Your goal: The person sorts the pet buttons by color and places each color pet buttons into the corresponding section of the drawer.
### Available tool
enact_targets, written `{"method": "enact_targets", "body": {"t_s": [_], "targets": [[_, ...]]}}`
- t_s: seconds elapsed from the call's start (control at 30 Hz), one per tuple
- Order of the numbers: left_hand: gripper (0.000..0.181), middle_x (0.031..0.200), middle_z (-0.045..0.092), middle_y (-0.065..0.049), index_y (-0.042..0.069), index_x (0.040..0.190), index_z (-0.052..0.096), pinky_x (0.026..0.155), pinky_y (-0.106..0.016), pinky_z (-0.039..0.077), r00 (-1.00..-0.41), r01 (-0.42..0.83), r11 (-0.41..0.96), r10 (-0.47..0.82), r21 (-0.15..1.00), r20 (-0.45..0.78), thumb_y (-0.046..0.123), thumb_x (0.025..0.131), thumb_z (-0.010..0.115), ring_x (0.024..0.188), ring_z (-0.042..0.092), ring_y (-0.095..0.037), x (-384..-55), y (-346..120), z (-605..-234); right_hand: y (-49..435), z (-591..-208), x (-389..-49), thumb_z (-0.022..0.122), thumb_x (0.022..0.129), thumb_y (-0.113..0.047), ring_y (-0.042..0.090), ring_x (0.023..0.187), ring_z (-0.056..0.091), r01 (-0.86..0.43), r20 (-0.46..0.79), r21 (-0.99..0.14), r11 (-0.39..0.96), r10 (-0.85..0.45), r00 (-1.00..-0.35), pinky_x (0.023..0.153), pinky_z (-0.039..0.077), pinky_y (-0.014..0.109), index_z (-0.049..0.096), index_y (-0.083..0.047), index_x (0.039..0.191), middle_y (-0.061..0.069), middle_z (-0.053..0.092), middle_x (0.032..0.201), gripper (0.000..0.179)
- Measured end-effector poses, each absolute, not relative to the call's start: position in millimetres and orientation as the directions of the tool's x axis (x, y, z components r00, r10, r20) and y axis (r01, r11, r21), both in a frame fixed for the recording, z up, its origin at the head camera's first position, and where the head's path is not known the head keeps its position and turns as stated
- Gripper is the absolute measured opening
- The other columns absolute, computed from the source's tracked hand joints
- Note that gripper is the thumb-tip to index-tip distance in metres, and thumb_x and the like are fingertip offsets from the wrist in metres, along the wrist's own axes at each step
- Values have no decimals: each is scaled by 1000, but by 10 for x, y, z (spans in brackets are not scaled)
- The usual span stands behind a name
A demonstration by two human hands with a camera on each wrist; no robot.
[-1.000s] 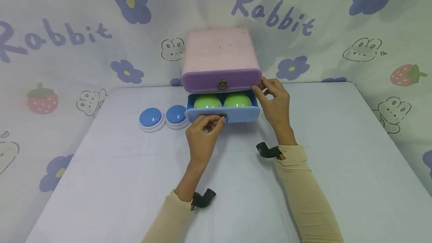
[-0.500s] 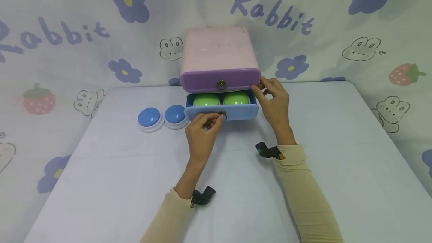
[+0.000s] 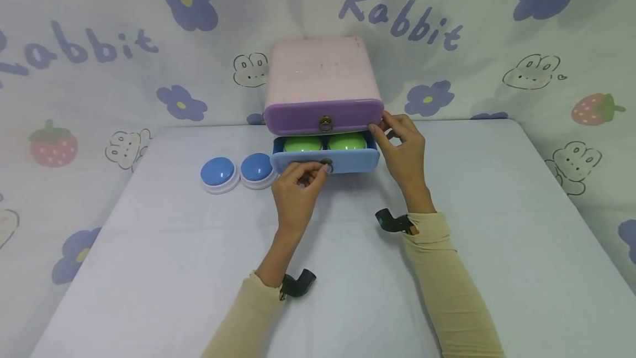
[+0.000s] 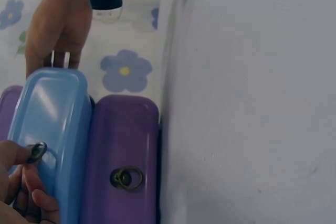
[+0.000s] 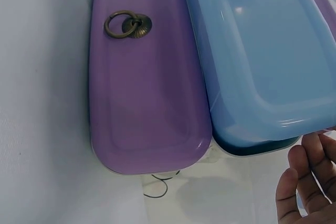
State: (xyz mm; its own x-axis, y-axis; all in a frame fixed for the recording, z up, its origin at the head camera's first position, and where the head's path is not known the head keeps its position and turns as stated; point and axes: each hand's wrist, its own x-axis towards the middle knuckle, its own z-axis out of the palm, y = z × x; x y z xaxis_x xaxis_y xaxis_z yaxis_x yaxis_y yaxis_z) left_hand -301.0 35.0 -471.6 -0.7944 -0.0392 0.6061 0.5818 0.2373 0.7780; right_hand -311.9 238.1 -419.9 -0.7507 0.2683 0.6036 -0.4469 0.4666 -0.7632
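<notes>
A small pink drawer cabinet [image 3: 320, 70] stands against the back cloth. Its blue drawer [image 3: 358, 161], below the top purple drawer [image 3: 298, 120], is part way out. My left hand [image 3: 296, 195] pinches the brass ring pull [image 4: 37, 152] on the blue front between thumb and finger. My right hand [image 3: 403, 145] grips the cabinet's right edge at the top purple drawer, thumb on the front and fingers around the side. Two green domes [image 3: 303, 143] sit side by side in the blue drawer, partly hidden under the purple one.
Two blue domed buttons with white bases, the outer button [image 3: 217, 172] and the inner button [image 3: 256, 168], rest on the white table [image 3: 164, 269] left of the cabinet. A lower purple drawer [image 5: 149, 93] with its own ring sits shut beneath the blue one.
The blue drawer has slid back toward the cabinet with my left hand on its ring, and less of the green domes shows. My right hand has stayed at the cabinet's edge.
</notes>
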Motion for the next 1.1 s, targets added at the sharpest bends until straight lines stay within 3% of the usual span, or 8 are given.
{"method": "enact_targets", "body": {"t_s": [0.3, 0.6, 0.9, 1.1], "targets": [[13, 79, 64, -2, 2, 87, 77, 62, -21, 46, -790, 586, 238, -41, 774, 611, 15, 89, 78, 70, 57, -16, -3039, 353, -4726, 2345, -4144, -3076, 72, 92, -3, 12, 86, 54, -450, 608, -761, 467, 270, -747, 80, 48, 43, 65, 7, 125, 23, 63, 100, 35], [12, 79, 65, -5, 2, 88, 77, 62, -20, 46, -790, 585, 241, -49, 775, 611, 13, 88, 78, 70, 57, -15, -3074, 351, -4731, 2334, -4155, -3091, 72, 91, 0, 32, 91, 57, -492, 630, -751, 440, 258, -732, 79, 49, 43, 65, 10, 123, 27, 62, 99, 35], [7, 77, 63, -19, -11, 85, 73, 61, -22, 43, -773, 604, 240, -56, 760, 632, -5, 84, 76, 67, 56, -28, -2968, 394, -4498, 2337, -4146, -3096, 72, 91, -1, 30, 92, 57, -485, 627, -753, 445, 261, -734, 80, 50, 41, 65, 9, 124, 25, 63, 100, 35], [8, 77, 63, -18, -11, 86, 72, 61, -21, 44, -776, 602, 239, -49, 762, 628, -4, 84, 76, 67, 57, -27, -2935, 405, -4435, 2349, -4148, -3091, 72, 91, 0, 31, 92, 57, -479, 620, -760, 439, 267, -738, 80, 50, 43, 64, 9, 124, 26, 63, 100, 36]]}}
